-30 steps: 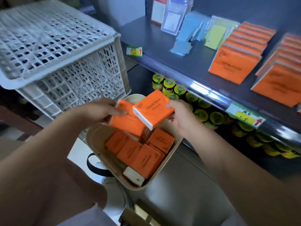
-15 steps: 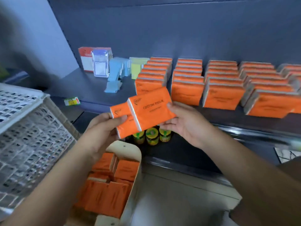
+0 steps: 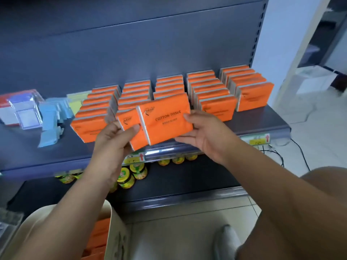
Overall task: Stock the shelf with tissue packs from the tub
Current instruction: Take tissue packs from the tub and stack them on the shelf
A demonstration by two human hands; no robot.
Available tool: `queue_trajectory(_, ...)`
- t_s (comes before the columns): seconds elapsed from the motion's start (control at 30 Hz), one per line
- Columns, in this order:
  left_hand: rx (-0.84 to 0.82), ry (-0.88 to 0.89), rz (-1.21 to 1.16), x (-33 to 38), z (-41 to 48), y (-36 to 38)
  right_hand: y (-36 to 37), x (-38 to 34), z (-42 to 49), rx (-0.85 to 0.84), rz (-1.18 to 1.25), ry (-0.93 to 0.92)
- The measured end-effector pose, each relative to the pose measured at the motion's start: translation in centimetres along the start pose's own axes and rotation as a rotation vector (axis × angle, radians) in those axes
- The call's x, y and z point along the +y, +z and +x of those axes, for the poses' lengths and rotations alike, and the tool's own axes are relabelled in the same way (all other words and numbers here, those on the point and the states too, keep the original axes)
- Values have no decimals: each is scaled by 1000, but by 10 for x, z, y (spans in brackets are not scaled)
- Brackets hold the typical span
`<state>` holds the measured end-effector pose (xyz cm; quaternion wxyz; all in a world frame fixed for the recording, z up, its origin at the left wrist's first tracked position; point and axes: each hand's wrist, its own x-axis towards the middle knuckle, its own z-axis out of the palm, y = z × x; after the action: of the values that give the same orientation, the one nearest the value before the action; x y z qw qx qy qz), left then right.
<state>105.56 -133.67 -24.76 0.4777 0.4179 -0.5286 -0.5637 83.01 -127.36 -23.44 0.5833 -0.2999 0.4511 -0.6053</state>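
Holding two orange tissue packs, left hand [image 3: 112,145] fingers grip rear pack [image 3: 129,128], right hand [image 3: 204,136] fingers grip front pack [image 3: 165,119] (labelled COTTON TISSUE), above shelf [image 3: 262,121] edge; tub [image 3: 116,231] below.

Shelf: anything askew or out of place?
Tissue rows stand tidy. The odd spot is at left: the blue packets have toppled, some lying loose on the shelf, one near the front edge. The two packs in the left hand and right hand aren't shelved yet.
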Motion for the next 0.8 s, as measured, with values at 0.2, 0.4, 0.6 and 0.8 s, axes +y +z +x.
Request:
queue_trajectory(0.2, -33, -30, -31, 0, 7, 51, -47, -21, -13, 193, -178, -59)
queue_trajectory(0.4, -138, -22, 2, -2, 12, 109, -101, -52, -15, 406, -271, -225)
queue_trajectory(0.6, -190, -27, 1, -7, 19, 158, -145, -77, -2, 593, -94, -287)
queue_trajectory(0.8, -245, -95, -60, -11, 20, 190, -172, -91, 9, 628, -25, -239)
